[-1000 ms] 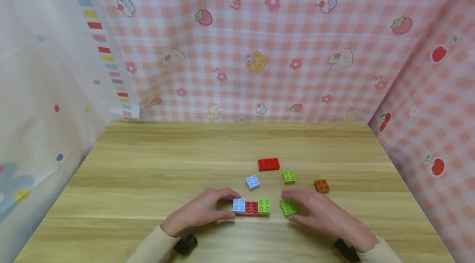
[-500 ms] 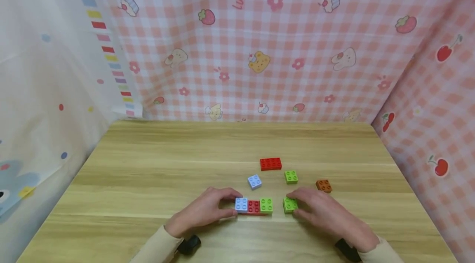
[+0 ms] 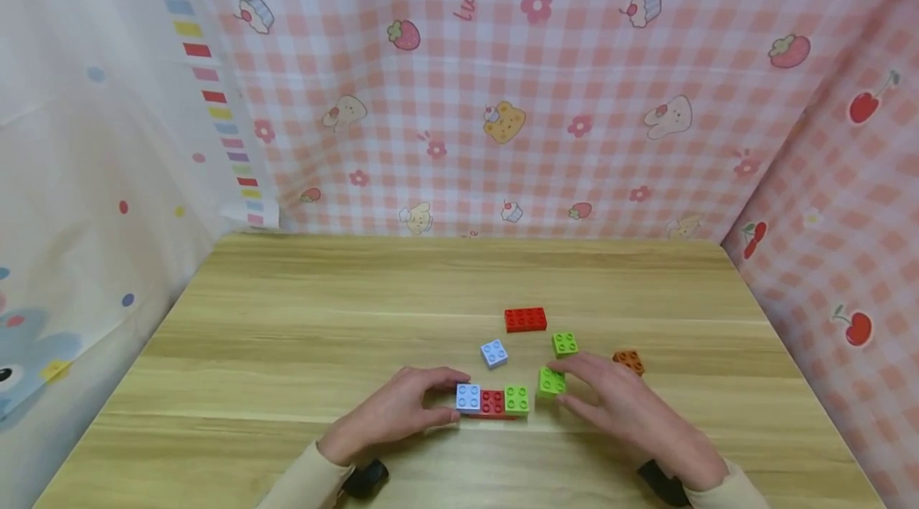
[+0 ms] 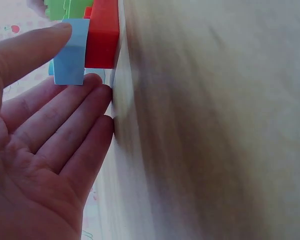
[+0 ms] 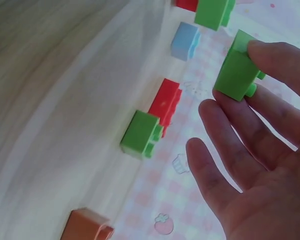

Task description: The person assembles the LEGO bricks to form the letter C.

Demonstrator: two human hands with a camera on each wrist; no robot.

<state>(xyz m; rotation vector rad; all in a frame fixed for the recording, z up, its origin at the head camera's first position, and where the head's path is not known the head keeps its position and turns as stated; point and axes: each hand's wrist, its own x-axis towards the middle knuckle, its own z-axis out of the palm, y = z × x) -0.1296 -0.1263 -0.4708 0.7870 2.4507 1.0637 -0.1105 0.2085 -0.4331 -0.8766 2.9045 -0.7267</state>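
In the head view, my left hand point(image 3: 395, 411) pinches the light blue brick point(image 3: 468, 397) at the left end of a small build. That brick and a green brick point(image 3: 516, 399) sit on the two ends of a long red brick point(image 3: 491, 402), whose middle studs show between them. The left wrist view has the thumb against the side of the blue brick point(image 4: 71, 60). To the right, my right hand point(image 3: 625, 412) holds another green brick point(image 3: 551, 381) between thumb and fingers. In the right wrist view this green brick point(image 5: 236, 70) hangs above the table, studs toward the palm.
Behind the hands lie a loose light blue brick point(image 3: 494, 353), a long red brick point(image 3: 526, 319) and a green brick point(image 3: 565, 344). An orange-brown brick point(image 3: 629, 361) lies just behind the right hand. Patterned cloth point(image 3: 459, 94) hangs behind the wooden table point(image 3: 301, 317).
My right hand has closed its grip on the green brick and lifted it off the table, slightly leftward and away from me. The left hand stays on the build.
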